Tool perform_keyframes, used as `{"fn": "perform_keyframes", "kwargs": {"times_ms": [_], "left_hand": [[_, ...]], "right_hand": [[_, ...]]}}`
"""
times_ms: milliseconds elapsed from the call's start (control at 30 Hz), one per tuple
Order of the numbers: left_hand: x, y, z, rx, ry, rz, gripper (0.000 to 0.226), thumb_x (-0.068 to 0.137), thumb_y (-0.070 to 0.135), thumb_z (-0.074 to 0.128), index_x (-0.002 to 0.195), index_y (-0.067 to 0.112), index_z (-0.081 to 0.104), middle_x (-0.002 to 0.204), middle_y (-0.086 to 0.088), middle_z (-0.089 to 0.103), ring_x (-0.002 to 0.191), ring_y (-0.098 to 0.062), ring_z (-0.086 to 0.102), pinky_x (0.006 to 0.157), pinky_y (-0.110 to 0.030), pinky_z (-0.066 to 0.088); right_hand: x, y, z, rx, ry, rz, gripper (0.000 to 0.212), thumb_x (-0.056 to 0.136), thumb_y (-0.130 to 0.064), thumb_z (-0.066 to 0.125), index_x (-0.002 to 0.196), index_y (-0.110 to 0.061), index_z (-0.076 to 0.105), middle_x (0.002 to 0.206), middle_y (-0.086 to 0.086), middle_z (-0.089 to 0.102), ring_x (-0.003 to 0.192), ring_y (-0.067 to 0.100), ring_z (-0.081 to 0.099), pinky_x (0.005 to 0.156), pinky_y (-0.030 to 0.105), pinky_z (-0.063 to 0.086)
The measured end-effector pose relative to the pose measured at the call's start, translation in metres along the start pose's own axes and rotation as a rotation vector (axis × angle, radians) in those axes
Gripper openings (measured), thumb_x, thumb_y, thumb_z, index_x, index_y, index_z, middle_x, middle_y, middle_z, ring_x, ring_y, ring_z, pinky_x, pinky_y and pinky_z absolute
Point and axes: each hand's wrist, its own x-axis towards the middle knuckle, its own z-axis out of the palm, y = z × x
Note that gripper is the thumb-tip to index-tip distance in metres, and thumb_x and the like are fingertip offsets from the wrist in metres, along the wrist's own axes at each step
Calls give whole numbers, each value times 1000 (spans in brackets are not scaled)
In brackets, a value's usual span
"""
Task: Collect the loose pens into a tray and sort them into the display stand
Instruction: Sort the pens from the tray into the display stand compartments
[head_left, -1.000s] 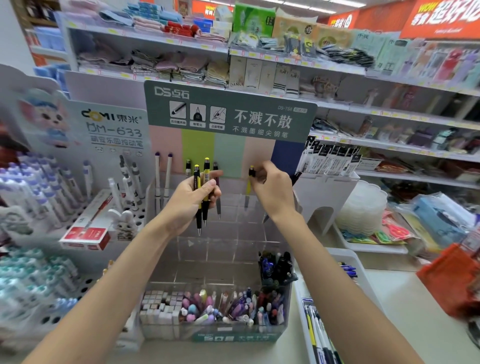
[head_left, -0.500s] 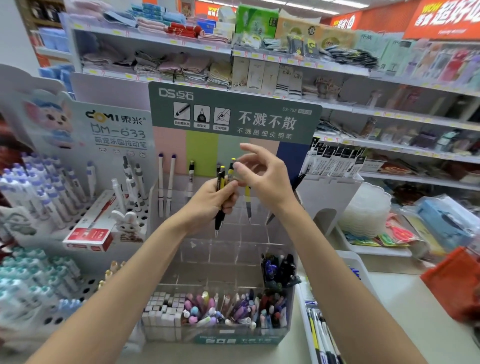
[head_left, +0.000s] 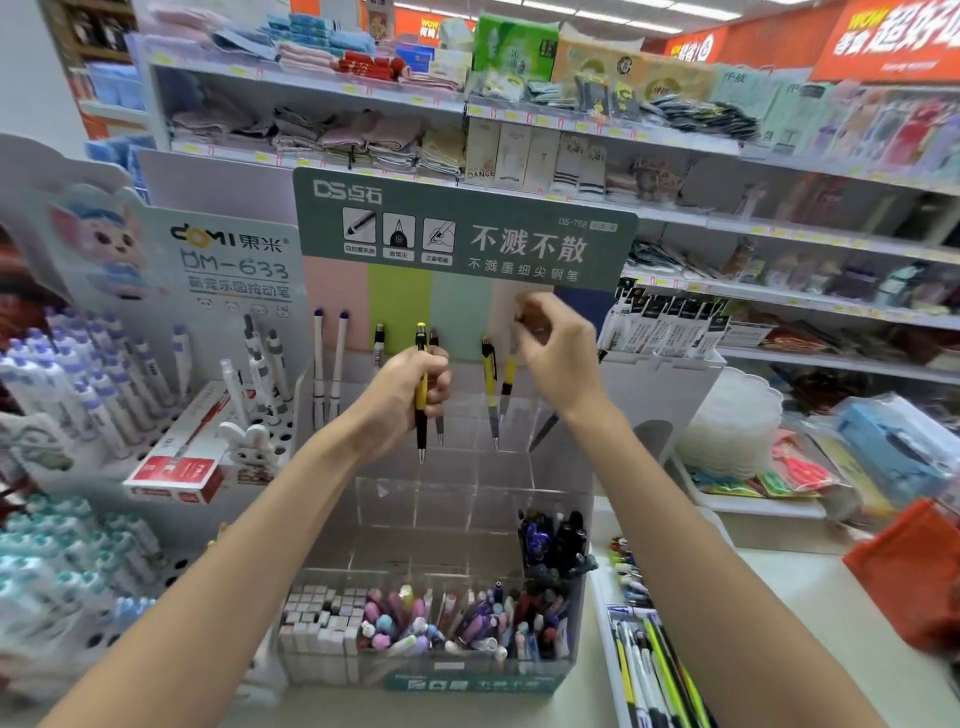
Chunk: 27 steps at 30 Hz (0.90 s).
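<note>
Left hand (head_left: 400, 400) closed around an upright yellow-and-black pen (head_left: 421, 395) over the clear display stand (head_left: 467, 483); right hand (head_left: 556, 353) pinching a blurred small item above two yellow pens (head_left: 491, 384) in a rear compartment; tray (head_left: 613, 649) at the counter's right edge holding loose pens.

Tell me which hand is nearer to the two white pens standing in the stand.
Left. The left hand is just right of the white pens; the right hand is further right, past the yellow pens.

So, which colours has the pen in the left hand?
Yellow and black pen, held in the left hand; head view.
</note>
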Motion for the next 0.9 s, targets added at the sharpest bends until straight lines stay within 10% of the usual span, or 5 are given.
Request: {"fn": "perform_keyframes", "kwargs": {"times_ms": [167, 433, 633, 900], "left_hand": [[-7, 1, 1, -81, 34, 11, 25, 99, 6, 21, 85, 14, 40, 73, -4, 46, 65, -15, 37, 59, -26, 30], [-8, -8, 9, 236, 216, 247, 10, 88, 2, 70, 91, 11, 67, 78, -3, 74, 77, -22, 71, 80, -38, 60], [4, -12, 33, 302, 162, 285, 14, 84, 9, 76, 97, 7, 72, 89, -10, 76, 81, -19, 72, 79, -35, 60], [2, -1, 17, 246, 291, 305, 14, 95, 6, 63, 109, 5, 63, 90, -9, 70, 71, -12, 69, 69, -24, 59]], "right_hand": [[-14, 6, 19, -1, -120, 44, 20, 84, -4, 73, 104, -4, 72, 98, 10, 68, 88, 22, 65, 85, 39, 55], [-21, 0, 2, 116, -57, 121, 27, 92, -6, 62, 117, -7, 69, 107, 2, 68, 92, 11, 63, 86, 18, 49], [-20, -27, 1, 393, -106, 176, 24, 86, -8, 73, 109, -15, 71, 88, 1, 71, 81, 11, 67, 78, 30, 57], [0, -5, -24, 193, 314, 101, 22, 87, -12, 73, 103, -10, 59, 85, -4, 66, 76, 5, 66, 73, 19, 53]]}}
